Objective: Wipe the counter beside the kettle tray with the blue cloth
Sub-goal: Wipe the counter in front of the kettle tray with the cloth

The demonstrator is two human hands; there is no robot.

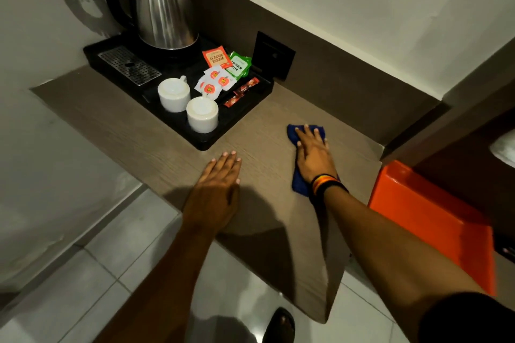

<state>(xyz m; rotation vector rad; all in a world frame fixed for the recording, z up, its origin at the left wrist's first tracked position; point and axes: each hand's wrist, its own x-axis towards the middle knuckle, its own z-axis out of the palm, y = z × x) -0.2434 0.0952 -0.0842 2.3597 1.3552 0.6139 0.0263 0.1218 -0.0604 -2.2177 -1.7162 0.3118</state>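
Fingers [306, 133] of the right hand [313, 157] are lying spread and flat, pressing the blue cloth [299, 184] onto the brown wood-grain bench [156, 142], well right of the black kettle tray [239, 117]. Crumpled, deep blue, the cloth is showing beyond the fingertips and under the wrist, which is wearing striped bands [324, 182]. Palm down, the left hand [216, 192] is resting open on the bench near the tray's front corner, holding nothing. 2 white cups [174, 93] are standing upside down on the tray.

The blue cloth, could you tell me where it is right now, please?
In the head view, the blue cloth lies flat on the counter under the right hand, right of the black kettle tray.
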